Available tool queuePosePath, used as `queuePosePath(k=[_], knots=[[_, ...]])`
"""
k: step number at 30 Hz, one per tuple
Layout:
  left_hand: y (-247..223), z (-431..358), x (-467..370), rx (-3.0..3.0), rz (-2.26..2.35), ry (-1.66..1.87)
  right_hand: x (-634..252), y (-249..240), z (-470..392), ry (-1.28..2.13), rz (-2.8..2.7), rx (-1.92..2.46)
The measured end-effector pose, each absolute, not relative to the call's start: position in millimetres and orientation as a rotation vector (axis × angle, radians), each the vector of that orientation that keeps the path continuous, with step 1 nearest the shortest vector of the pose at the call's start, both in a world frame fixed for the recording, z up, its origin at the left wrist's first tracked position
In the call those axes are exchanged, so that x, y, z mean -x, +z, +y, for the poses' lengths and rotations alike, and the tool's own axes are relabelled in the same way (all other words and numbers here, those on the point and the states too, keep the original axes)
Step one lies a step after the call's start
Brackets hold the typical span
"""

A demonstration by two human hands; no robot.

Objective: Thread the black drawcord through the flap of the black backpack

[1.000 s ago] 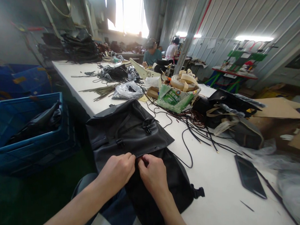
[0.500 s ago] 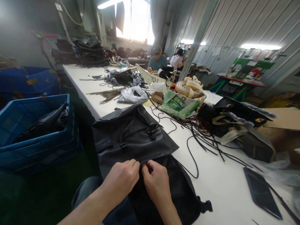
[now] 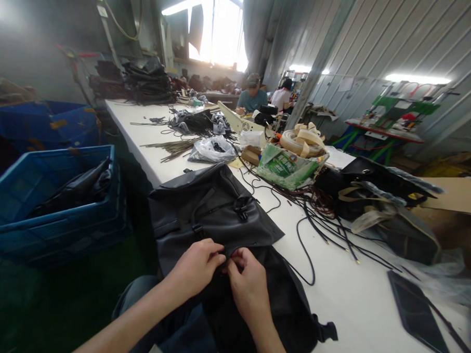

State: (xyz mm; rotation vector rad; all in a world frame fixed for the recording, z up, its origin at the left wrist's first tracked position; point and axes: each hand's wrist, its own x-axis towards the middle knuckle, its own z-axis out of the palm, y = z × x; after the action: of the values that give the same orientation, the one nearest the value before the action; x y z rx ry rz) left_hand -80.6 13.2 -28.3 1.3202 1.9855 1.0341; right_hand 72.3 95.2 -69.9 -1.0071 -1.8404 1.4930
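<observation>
A black bag (image 3: 222,210) with straps and plastic buckles lies over the near edge of the white table and toward my lap. My left hand (image 3: 200,263) pinches the bag's edge near its middle. Close beside it, my right hand (image 3: 248,281) grips the same edge between thumb and fingers. The fingertips of both hands almost meet there, and any small part between them is hidden. A side-release buckle (image 3: 325,329) sticks out from the bag's lower right corner.
Left of the white table (image 3: 343,301) stands a blue crate (image 3: 62,221) with black material inside. Black cords (image 3: 327,230), a phone (image 3: 419,312) and a green-wrapped box (image 3: 288,166) holding webbing rolls lie rightward. Two people (image 3: 252,96) sit farther back.
My left hand's fingers have shifted and opened a little from their tighter curl, staying at the bag's edge. The view has turned slightly left.
</observation>
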Motion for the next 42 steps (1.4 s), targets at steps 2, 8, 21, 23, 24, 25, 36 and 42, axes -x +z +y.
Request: queuePosePath(k=[2,8,21,23,24,25,36,42], knots=[[-28,27,83,-1.302,1.909,1.067,-72,-70,95,1.471,-1.84,0.999],[-3,51,89,-1.25,1.916,1.238,-80,-57,94,1.485,-1.837,0.918],[128,86,67,-1.462,1.59,1.454,-90,-34,108,1.087,-1.964,0.674],[137,87,56,-1.45,1.49,1.424,-85,-33,110,1.141,-1.946,0.649],[140,87,51,-1.444,1.443,1.406,-83,-32,111,1.158,-1.934,0.659],[142,87,48,-1.438,1.401,1.394,-83,-32,111,1.17,-1.923,0.68],[93,91,94,-1.074,1.625,1.773,-84,-49,110,0.992,-2.089,0.855],[56,70,128,-1.095,2.129,1.719,-79,-55,111,0.788,-2.344,0.868]])
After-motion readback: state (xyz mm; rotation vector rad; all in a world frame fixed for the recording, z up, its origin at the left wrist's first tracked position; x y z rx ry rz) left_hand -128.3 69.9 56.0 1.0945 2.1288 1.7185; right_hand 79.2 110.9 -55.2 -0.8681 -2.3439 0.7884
